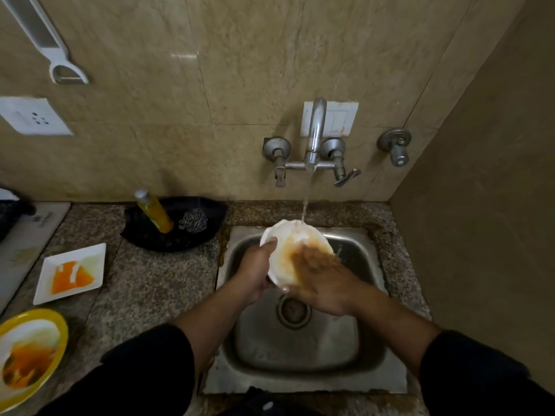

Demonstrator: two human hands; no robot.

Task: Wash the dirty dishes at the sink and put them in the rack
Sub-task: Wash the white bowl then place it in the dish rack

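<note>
Where the beige tiled wall point(240, 70) fills the upper half of the frame, a speckled granite counter point(150, 283) runs below it, and a steel sink point(300, 355) is set into the lower centre. Two forearms in dark sleeves reach up from the bottom edge over the basin. A black tray point(168, 241) sits on the counter at centre left, just beside the sink's upper left corner. At the lower left edge stands a yellow-rimmed bowl point(61, 328) smeared with orange residue. Above it lies a square white dish point(90, 259) with orange scraps. The round white plate point(283, 235), stained brown-orange, is held tilted over the sink's upper part, under water falling from the wall tap point(315, 130) at centre right. The left hand point(255, 271) grips the plate's left rim, thumb over the edge. The right hand point(318, 277) lies flat on the plate's soiled face with fingers spread; they are blurred. A drain point(292, 310) shows just below the hands. A yellow bottle point(154, 213) leans in the tray beside a steel scrubber point(193, 220). A separate valve point(395, 145) is on the wall right of the tap. A white socket point(33, 115) is at far left, and a white peeler point(54, 46) hangs in the upper left corner.
</note>
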